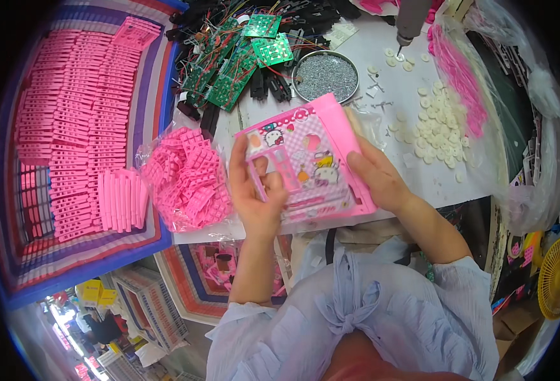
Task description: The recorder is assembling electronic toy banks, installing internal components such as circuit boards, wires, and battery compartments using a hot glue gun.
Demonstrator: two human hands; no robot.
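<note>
Both hands hold a pink plastic toy casing (pixel 331 143) with a printed cartoon face plate, tilted above the near part of the table. My left hand (pixel 258 206) is closed on its left side, with fingers showing at the rectangular cut-out. On the right edge, my right hand (pixel 381 181) grips with the thumb on top; its other fingers are mostly hidden underneath. Just left of my left hand lies a clear bag of pink keypad pieces (pixel 191 178). Beyond the casing stands a round tin of small silver screws (pixel 326 76).
A blue-rimmed crate (pixel 89 270) at left holds stacked pink casings (pixel 77 101). Green circuit boards (pixel 232 86) with wires and black parts pile up at the back. White round discs (pixel 442 130) and pink strands (pixel 464 82) lie at right. An electric screwdriver (pixel 411 22) hangs above.
</note>
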